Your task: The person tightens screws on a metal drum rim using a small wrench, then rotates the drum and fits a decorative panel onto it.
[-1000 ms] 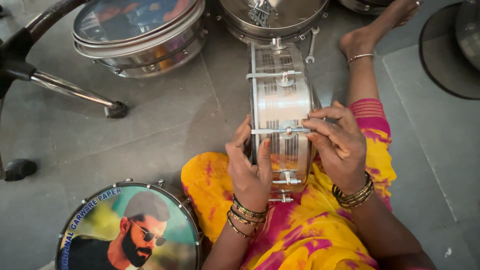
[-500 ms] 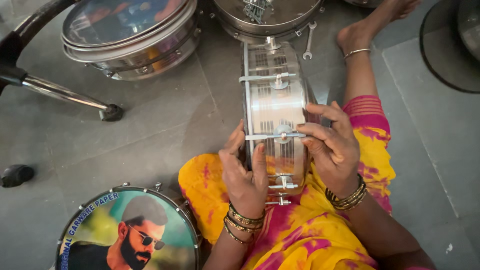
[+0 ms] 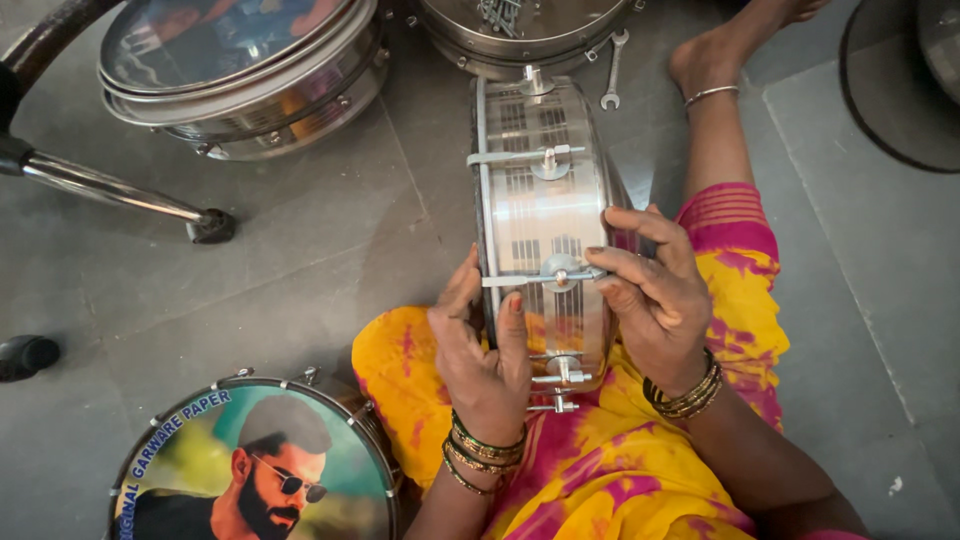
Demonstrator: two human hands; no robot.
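Observation:
A shiny steel drum shell (image 3: pixel 535 200) stands on its edge on my lap, over yellow and pink cloth. My left hand (image 3: pixel 480 350) presses against its left rim, thumb up along the hoop. My right hand (image 3: pixel 650 290) grips the right side, its fingers pinched at a metal tension bracket (image 3: pixel 555 275) that crosses the shell. Both wrists wear bangles. Several more brackets and bolts sit along the shell.
A drum with a printed portrait head (image 3: pixel 255 465) lies at lower left. Another finished drum (image 3: pixel 235 75) sits at upper left beside a chair leg (image 3: pixel 120 195). A steel shell holding bolts (image 3: pixel 520 30) and a spanner (image 3: pixel 612 65) lie ahead. My bare foot (image 3: pixel 715 60) rests on the grey floor.
The view has drifted a little. My right hand's fingers have shifted on the bracket, and my left hand has slid slightly lower on the rim. The drum stays on my lap.

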